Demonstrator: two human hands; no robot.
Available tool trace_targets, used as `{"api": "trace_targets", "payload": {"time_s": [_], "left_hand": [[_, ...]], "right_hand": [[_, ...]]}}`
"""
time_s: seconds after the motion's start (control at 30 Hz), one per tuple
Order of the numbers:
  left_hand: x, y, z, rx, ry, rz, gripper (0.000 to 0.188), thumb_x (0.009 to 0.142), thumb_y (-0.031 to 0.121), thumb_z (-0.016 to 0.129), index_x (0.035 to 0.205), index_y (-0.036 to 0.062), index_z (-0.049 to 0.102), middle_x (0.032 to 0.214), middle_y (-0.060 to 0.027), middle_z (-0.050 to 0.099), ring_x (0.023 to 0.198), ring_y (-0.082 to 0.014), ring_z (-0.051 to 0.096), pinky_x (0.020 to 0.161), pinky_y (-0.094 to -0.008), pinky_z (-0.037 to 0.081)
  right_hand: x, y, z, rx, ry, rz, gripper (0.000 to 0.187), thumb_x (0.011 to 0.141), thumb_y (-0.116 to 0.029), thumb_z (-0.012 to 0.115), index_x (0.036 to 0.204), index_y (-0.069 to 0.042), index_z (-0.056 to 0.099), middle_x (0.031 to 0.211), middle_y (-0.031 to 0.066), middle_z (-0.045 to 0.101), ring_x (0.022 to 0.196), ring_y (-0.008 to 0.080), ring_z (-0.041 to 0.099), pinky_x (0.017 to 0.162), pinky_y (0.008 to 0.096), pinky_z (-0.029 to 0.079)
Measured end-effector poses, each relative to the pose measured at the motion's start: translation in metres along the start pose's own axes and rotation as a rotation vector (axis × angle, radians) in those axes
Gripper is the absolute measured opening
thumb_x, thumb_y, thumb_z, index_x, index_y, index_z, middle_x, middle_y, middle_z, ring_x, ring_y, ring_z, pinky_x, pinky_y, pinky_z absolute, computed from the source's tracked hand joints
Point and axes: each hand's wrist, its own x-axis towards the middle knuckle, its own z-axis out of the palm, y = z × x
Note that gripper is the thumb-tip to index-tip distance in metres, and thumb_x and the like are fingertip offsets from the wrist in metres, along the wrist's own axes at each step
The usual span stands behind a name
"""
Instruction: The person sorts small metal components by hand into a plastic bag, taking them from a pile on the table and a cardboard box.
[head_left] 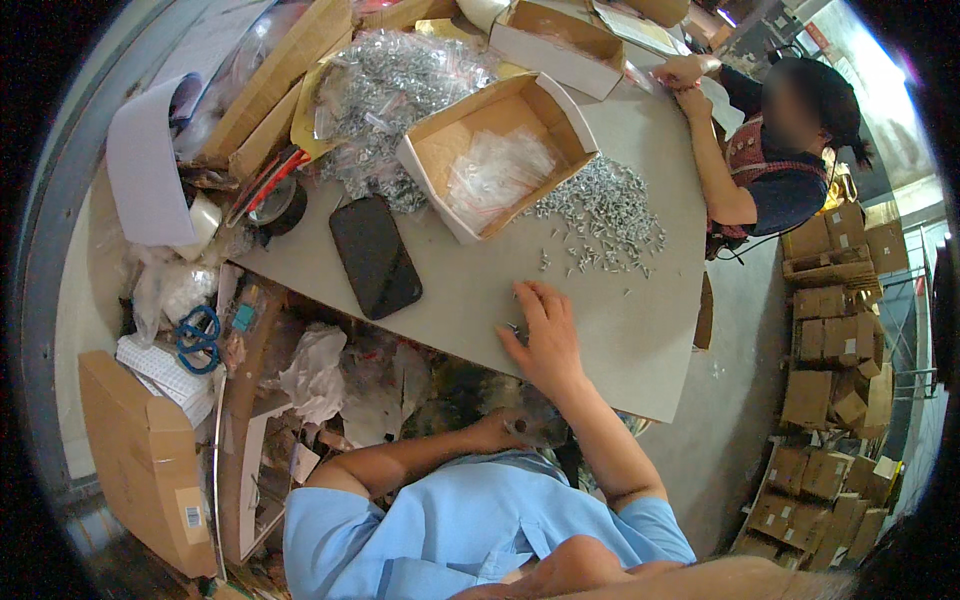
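My right hand (548, 335) rests on the grey tabletop with thumb and fingers apart. A small screw or two (515, 327) shows by its fingertips, near the table's edge. Below that edge, close to my body, my left hand (493, 431) is closed on a small clear plastic bag (540, 425); its fingers are partly hidden. Beyond my right hand spreads a loose pile of small silver screws (610, 215). Next to the pile stands an open cardboard box (430, 150) with flat clear plastic bags (500, 172) inside.
A black phone (375, 257) lies left of the box. Behind it is a heap of filled bags of screws (385, 95). Tape (280, 207) and blue-handled scissors (198, 340) are at the left. A co-worker (765, 150) sits at the far right; cartons (830, 330) are stacked behind.
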Motion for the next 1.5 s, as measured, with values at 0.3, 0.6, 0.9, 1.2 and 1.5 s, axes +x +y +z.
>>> {"api": "trace_targets", "payload": {"time_s": [0.3,0.6,0.9,1.2,1.5], "left_hand": [[0.002,-0.004,0.005,-0.101,0.05,0.084,0.045,0.07,0.021,0.078,0.108,0.0037,0.061,0.089,-0.0088,0.063,0.084,-0.0195,0.058,0.082,-0.0344,0.046],[-0.005,0.029,-0.003,0.033,0.091,0.162,0.041,0.072,0.02,0.077,0.106,0.0033,0.062,0.093,-0.009,0.064,0.089,-0.0194,0.059,0.085,-0.0366,0.046],[-0.002,0.008,0.0,0.153,0.098,0.092,0.03,0.072,0.019,0.076,0.095,0.004,0.063,0.087,-0.0087,0.061,0.084,-0.0173,0.056,0.076,-0.0326,0.046],[0.003,0.027,-0.005,0.087,-0.025,-0.02,0.042,0.073,0.026,0.077,0.103,0.005,0.057,0.104,-0.0137,0.058,0.102,-0.0243,0.052,0.091,-0.037,0.04],[-0.004,0.046,-0.008,0.215,0.0,-0.115,0.037,0.074,0.028,0.074,0.099,0.0042,0.06,0.098,-0.0133,0.06,0.094,-0.0237,0.054,0.085,-0.0375,0.042]], "right_hand": [[-0.035,0.007,-0.011,-0.008,-0.125,0.021,0.016,0.076,-0.015,0.068,0.085,-0.005,0.061,0.09,0.0127,0.057,0.081,0.0328,0.056,0.07,0.0398,0.048],[0.01,0.011,-0.039,0.252,-0.25,0.331,0.024,0.079,-0.017,0.066,0.1,-0.005,0.063,0.104,0.0157,0.058,0.086,0.0327,0.059,0.074,0.0424,0.048],[0.016,0.036,0.002,-0.069,-0.161,0.031,0.022,0.079,-0.018,0.065,0.097,-0.005,0.063,0.097,0.0129,0.059,0.098,0.0346,0.054,0.083,0.0429,0.045],[-0.026,0.033,-0.065,0.241,-0.478,0.196,0.015,0.078,-0.015,0.065,0.089,-0.004,0.065,0.09,0.0129,0.061,0.075,0.0275,0.061,0.067,0.0361,0.049],[0.031,0.075,-0.033,-0.032,-0.011,0.379,0.038,0.075,-0.021,0.07,0.107,-0.004,0.058,0.103,0.0187,0.056,0.094,0.0356,0.057,0.079,0.0423,0.047]]}}
